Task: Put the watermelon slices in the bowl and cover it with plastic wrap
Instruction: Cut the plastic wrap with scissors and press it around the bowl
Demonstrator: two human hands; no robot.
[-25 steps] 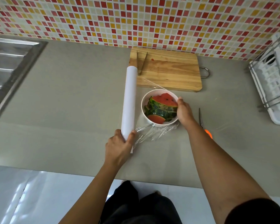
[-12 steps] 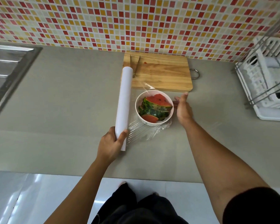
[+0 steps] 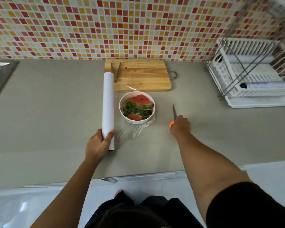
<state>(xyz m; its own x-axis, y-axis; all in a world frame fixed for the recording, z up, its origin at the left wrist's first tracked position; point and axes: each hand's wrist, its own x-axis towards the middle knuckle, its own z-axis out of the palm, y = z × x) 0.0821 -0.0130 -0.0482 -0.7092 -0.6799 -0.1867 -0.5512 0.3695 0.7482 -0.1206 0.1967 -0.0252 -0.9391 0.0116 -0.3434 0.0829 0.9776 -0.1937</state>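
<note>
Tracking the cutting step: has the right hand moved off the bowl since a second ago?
Yes. The right hand left the bowl, moving right onto the orange-handled tool.

The left arm reaches forward from the lower left, forearm bare. Its left hand [image 3: 98, 143] grips the near end of the white roll [image 3: 108, 104], thumb wrapped over the roll's right side and fingers beneath. The right arm stretches out further from the lower right, a black sleeve [image 3: 245, 206] on the upper arm. The right hand [image 3: 180, 126] lies knuckles up low over the surface, fingers curled over the handle of the orange-handled tool [image 3: 171, 124].
</note>
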